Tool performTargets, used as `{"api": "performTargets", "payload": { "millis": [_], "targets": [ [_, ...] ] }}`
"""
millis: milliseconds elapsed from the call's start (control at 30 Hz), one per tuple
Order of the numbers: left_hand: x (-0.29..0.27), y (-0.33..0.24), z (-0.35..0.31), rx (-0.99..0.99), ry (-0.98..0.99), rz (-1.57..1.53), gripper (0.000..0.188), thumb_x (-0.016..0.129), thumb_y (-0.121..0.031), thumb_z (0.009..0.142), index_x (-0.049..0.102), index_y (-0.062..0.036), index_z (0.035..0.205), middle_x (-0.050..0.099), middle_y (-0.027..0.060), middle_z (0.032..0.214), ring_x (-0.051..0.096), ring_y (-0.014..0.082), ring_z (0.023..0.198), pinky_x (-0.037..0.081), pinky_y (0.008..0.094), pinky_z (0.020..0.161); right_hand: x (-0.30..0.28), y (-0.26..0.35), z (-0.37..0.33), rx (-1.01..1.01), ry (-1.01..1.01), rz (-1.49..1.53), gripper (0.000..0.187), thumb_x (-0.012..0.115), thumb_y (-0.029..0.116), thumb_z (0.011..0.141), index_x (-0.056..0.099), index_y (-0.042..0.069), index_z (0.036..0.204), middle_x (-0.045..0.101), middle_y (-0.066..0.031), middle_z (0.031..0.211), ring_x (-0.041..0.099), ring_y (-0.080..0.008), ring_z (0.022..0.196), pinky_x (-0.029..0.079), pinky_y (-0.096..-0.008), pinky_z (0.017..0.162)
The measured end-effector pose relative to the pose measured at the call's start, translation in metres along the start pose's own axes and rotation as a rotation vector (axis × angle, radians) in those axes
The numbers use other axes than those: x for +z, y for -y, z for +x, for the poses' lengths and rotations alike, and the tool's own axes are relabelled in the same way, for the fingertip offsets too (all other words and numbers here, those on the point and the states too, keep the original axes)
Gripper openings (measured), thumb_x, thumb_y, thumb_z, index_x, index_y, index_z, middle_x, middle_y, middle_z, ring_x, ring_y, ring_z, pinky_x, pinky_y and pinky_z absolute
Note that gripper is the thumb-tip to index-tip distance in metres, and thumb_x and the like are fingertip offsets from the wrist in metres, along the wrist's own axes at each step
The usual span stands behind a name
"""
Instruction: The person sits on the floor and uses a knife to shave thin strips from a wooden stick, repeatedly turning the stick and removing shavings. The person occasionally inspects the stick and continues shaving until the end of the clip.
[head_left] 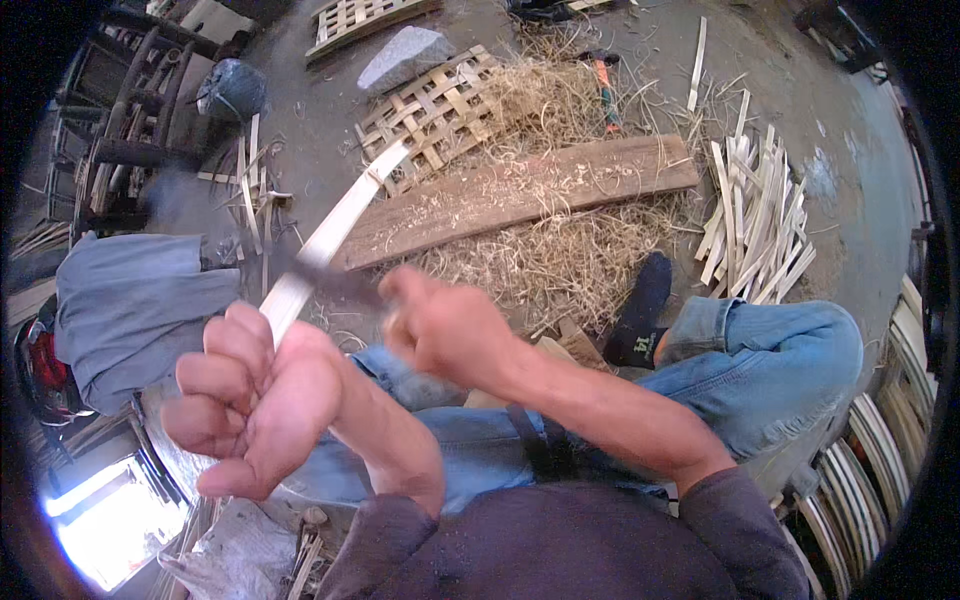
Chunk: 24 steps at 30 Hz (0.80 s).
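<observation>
My left hand (pixel 255 405) is closed around the lower end of a pale, flat bamboo strip (pixel 340 220), which slants up and away to the right. The strip's far end lies over the corner of a woven bamboo lattice (pixel 440 105). In my right hand (pixel 450 332) is a knife (pixel 338 284), its dark blade smeared by motion. The blade crosses the strip just above my left fist; whether it is cutting in, I cannot tell. My right fingers wrap the handle, which is mostly hidden.
Beyond my legs a brown plank (pixel 520 200) lies among curly shavings (pixel 560 270). A grey stone (pixel 405 58) sits on the lattice, with a tool with an orange and green handle (pixel 606 92) to its right. Cut strips (pixel 755 215) are heaped at right; a grey cloth (pixel 140 310) hangs at left.
</observation>
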<state>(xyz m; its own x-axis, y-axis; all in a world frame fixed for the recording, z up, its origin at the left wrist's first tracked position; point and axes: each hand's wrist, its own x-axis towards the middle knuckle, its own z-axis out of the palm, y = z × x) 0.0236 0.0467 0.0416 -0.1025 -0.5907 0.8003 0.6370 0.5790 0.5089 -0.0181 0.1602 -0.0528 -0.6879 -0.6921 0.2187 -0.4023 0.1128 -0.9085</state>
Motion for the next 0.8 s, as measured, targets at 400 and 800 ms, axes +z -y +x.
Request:
{"api": "performTargets", "payload": {
  "millis": [400,800],
  "targets": [
    [0.001,0.000,0.025,0.053,-0.228,0.094,0.056,0.035,-0.065,0.090,0.023,-0.0151,0.066,0.019,-0.0015,0.054,0.015,0.0107,0.046,0.010,0.0298,0.046,-0.011,0.017,0.001,0.173,-0.080,0.075,0.029,0.057,0.024,0.084,0.056,0.001,0.101,0.063,-0.0246,0.075,0.063,-0.0414,0.067,0.051,-0.0499,0.061],
    [0.026,-0.009,0.017,0.032,-0.340,0.141,0.056,0.027,-0.064,0.090,0.022,-0.0165,0.060,0.015,-0.0026,0.054,0.015,0.0107,0.045,0.013,0.0289,0.047,-0.013,-0.023,0.021,0.264,0.132,-0.142,0.028,0.058,0.020,0.082,0.051,0.000,0.100,0.065,-0.0230,0.081,0.064,-0.0403,0.074,0.051,-0.0500,0.066]
  ]
}}
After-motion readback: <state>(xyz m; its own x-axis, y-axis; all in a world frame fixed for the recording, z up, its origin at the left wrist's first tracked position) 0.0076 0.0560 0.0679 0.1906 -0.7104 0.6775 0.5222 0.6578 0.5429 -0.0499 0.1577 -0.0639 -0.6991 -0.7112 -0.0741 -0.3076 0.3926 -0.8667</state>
